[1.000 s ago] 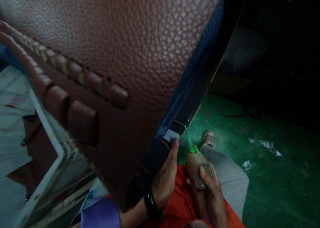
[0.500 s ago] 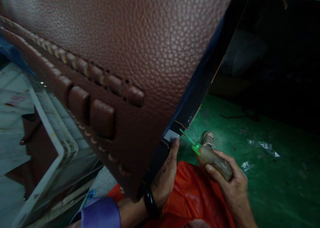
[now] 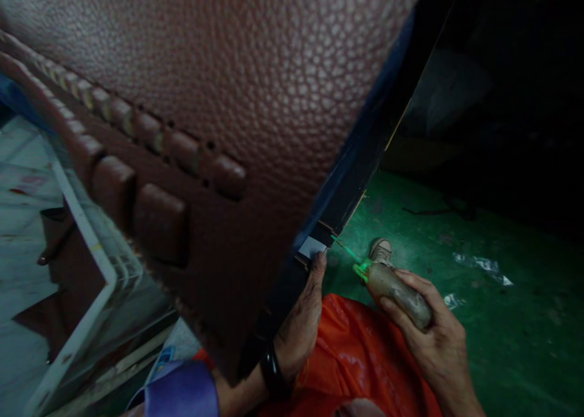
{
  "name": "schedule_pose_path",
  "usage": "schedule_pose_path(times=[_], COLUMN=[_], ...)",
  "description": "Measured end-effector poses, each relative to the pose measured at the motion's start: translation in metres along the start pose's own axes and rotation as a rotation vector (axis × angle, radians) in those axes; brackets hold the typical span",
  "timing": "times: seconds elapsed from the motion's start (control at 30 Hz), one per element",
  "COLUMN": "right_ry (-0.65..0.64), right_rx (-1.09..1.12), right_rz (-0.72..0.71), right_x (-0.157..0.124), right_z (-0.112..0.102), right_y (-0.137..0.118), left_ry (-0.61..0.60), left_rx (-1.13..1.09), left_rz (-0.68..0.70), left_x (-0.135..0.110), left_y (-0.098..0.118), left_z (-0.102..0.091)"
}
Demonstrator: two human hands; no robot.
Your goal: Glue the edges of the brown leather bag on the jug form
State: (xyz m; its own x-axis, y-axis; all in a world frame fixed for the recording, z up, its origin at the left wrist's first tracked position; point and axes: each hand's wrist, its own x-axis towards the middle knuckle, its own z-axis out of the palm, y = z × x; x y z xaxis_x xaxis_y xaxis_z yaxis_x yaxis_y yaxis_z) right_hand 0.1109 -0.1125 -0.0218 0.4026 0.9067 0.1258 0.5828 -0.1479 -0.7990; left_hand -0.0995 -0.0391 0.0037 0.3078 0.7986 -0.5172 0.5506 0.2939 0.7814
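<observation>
A large piece of brown pebbled leather [image 3: 255, 82] with a row of woven strap loops fills most of the view, tilted up close to the camera, and its dark blue-black edge [image 3: 360, 161] runs down diagonally toward the person's lap. The left hand [image 3: 301, 325] reaches up along that edge, wearing a dark bracelet [image 3: 272, 371] at the wrist and a purple sleeve [image 3: 182, 392] further back; its fingertip presses on a small white patch [image 3: 312, 246] set on the dark edge, with the fingers laid flat against the edge rather than curled around anything. The right hand [image 3: 433, 338] is closed around a grimy squeeze bottle [image 3: 399, 292], which lies tilted with its green nozzle [image 3: 349, 255] pointing up and left, the tip just beside the white patch at the edge. The bottle sits to the right of the left hand, above an orange cloth [image 3: 356, 356] spread over the person's lap. Beyond it a shoe [image 3: 381, 249] rests on the green floor [image 3: 502, 344], where scraps of clear plastic [image 3: 479, 265] lie. A white frame [image 3: 86, 271] shows at lower left.
</observation>
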Motion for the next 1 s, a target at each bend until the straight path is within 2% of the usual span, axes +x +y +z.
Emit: schedule_pose_path(times=[0.13, 0.2, 0.27, 0.4, 0.47, 0.6, 0.7, 0.77, 0.9, 1.0], right_ry=[-0.009, -0.003, -0.001, -0.015, -0.035, 0.006, 0.061, 0.074, 0.027, -0.007], right_rx=[-0.008, 0.009, 0.046, 0.124, 0.192, 0.375, 0.672, 0.720, 0.372, 0.246], right_rz=[-0.167, -0.159, -0.027, 0.426, 0.584, 0.735, 0.833, 0.830, 0.634, 0.486], right_x=[0.003, 0.005, 0.006, 0.010, 0.011, 0.006, -0.003, -0.007, 0.000, 0.010], right_z=[-0.001, 0.000, 0.001, 0.004, 0.002, -0.005, -0.009, -0.009, -0.006, -0.003], right_y=[-0.002, -0.004, -0.006, -0.008, -0.010, -0.013, -0.013, -0.012, -0.008, -0.005], left_ry=[0.020, 0.025, 0.013, -0.012, -0.004, -0.013, 0.003, 0.019, 0.040, 0.004], left_rx=[0.006, -0.007, -0.003, 0.018, 0.019, 0.030, 0.041, 0.047, 0.047, 0.063], left_rz=[0.027, 0.041, 0.069, 0.119, 0.092, 0.028, 0.031, 0.049, 0.051, 0.071], left_x=[0.003, 0.005, 0.006, 0.006, 0.006, 0.002, 0.002, 0.003, 0.005, 0.004], left_y=[-0.002, -0.004, -0.005, -0.007, -0.007, -0.004, -0.004, -0.007, -0.012, -0.011], left_z=[0.004, 0.005, 0.005, 0.005, 0.005, 0.004, 0.004, 0.005, 0.007, 0.003])
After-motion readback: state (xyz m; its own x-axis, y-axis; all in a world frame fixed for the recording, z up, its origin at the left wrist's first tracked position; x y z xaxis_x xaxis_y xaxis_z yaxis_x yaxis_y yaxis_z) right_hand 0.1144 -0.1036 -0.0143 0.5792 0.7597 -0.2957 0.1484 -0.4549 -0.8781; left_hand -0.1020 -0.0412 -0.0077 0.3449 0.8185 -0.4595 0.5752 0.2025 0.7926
